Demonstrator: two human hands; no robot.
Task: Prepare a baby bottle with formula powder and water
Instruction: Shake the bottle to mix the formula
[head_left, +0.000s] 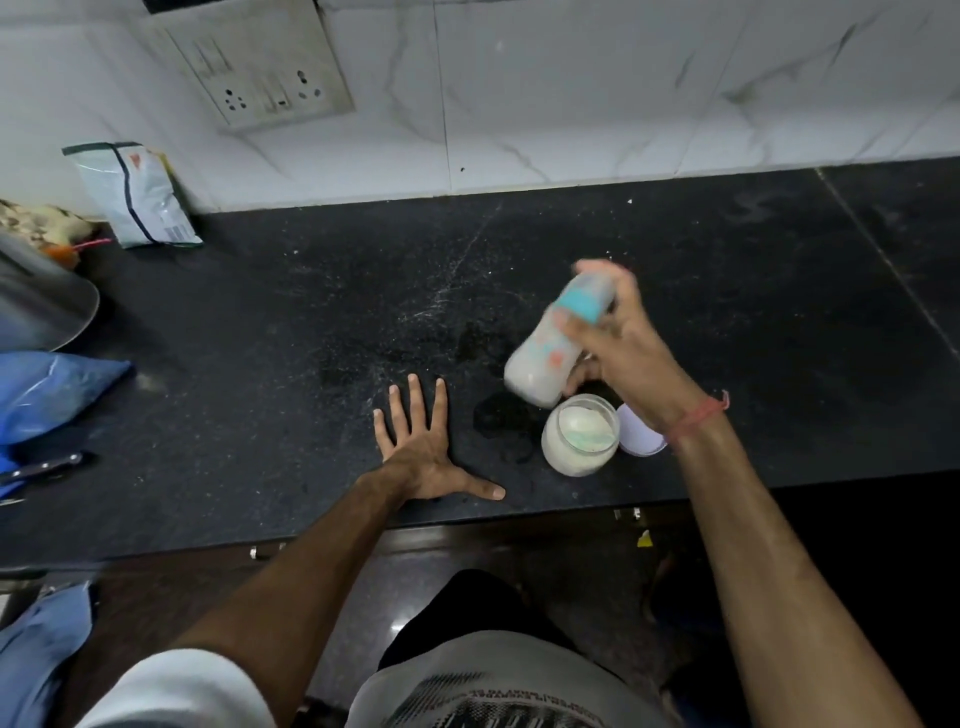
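The right hand (621, 345) holds the baby bottle (556, 340) in the air above the black bench (311, 322), its fingers clenched around the bottle's upper part near the turquoise collar (582, 301). The bottle is tilted, its top leaning away from the person and its base toward them, blurred, and filled with a milky white liquid. Just below the bottle's base stands an open glass jar (581, 434) of white powder, with a pale lid (641, 434) lying beside it, partly hidden by the right wrist. The left hand (426, 452) lies flat on the bench with fingers released and spread, grasping nothing. A foil packet (137, 195) leans against the wall at the far left.
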